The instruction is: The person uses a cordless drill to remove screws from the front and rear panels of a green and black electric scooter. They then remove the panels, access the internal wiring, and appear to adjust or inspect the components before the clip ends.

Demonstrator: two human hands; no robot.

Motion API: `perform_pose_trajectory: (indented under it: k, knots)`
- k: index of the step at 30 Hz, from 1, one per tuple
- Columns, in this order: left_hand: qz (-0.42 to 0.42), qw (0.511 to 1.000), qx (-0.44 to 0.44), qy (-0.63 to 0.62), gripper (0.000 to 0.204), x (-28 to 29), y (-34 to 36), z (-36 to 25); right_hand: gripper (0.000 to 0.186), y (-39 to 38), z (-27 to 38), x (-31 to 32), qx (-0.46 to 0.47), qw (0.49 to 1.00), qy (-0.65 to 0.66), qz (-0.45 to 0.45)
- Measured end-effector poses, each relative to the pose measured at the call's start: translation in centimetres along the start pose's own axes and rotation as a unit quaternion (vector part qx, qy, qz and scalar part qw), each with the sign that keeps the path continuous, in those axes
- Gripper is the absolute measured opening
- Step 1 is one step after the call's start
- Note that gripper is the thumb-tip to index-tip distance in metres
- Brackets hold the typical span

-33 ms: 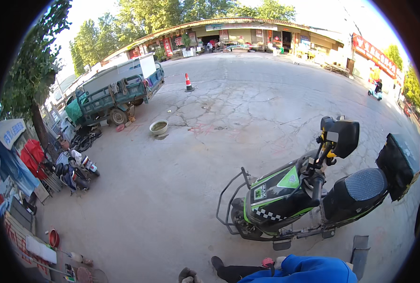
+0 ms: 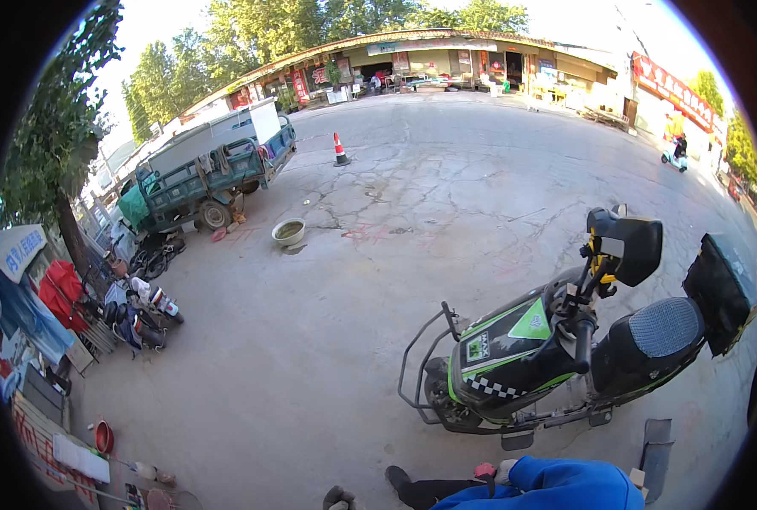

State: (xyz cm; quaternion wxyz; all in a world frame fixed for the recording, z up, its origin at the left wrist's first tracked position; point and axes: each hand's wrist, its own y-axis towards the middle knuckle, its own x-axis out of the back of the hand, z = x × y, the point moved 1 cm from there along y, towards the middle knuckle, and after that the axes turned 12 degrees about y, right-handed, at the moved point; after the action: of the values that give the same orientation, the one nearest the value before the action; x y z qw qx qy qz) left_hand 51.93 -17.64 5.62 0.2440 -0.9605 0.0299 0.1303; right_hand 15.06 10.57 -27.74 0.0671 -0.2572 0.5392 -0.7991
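Note:
At the bottom edge, left of centre, my left hand (image 2: pixel 338 498) shows as a dark grey glove cut off by the frame; its fingers are too small and dark to read. My right arm, in a bright blue sleeve (image 2: pixel 557 486), comes in from the lower right and bends inward. My right hand (image 2: pixel 506 470), in a pale grey glove, looks closed. Against it sits a small red thing (image 2: pixel 484 469) whose kind I cannot make out. Below that stretches a black trouser leg with a dark shoe (image 2: pixel 397 477) on the concrete.
A black and green electric scooter (image 2: pixel 514 357) with a front rack stands just ahead. A flat grey piece (image 2: pixel 655 455) lies at lower right. Farther off are a water-filled basin (image 2: pixel 290 231), a traffic cone (image 2: pixel 340 150), a cargo tricycle (image 2: pixel 212 174), a parked motorbike (image 2: pixel 136 319) and a red bowl (image 2: pixel 104 437).
The view has shifted slightly, so the parked scooter and the shoe sit a little farther right. A distant rider on a pale blue scooter has moved slightly. My hands show hardly any change.

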Motion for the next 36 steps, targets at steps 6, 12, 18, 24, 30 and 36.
perform_pose_trajectory:
  k: [6, 12, 18, 24, 30, 36]
  knots:
    - [-0.090, 0.982, -0.084, 0.145, 0.033, 6.3, 10.7, -9.2, 0.056, -0.4, 22.5, 8.6, 0.023, 0.999, 0.022, -0.044]
    - [-0.088, 0.993, -0.012, 0.083, 0.041, 8.7, 21.9, -16.5, 0.047, 2.2, 34.3, 13.4, 0.068, 0.983, 0.153, -0.075]
    - [0.029, 0.996, 0.043, 0.076, 0.041, 7.2, 37.7, -20.9, 0.040, 2.3, 42.5, 17.8, -0.020, 0.976, 0.193, -0.103]
    - [0.125, 0.973, 0.065, 0.182, 0.039, 1.6, 55.0, -28.7, 0.039, 4.4, 45.7, 15.9, -0.147, 0.959, 0.194, -0.146]
    - [0.225, 0.938, 0.091, 0.246, 0.037, -7.0, 68.1, -34.3, 0.061, 4.0, 55.0, 18.2, -0.233, 0.866, 0.436, -0.079]
    - [0.360, 0.870, 0.185, 0.282, 0.029, -24.0, 75.0, -31.5, 0.077, 18.0, 51.0, 13.6, -0.230, 0.813, 0.524, -0.113]
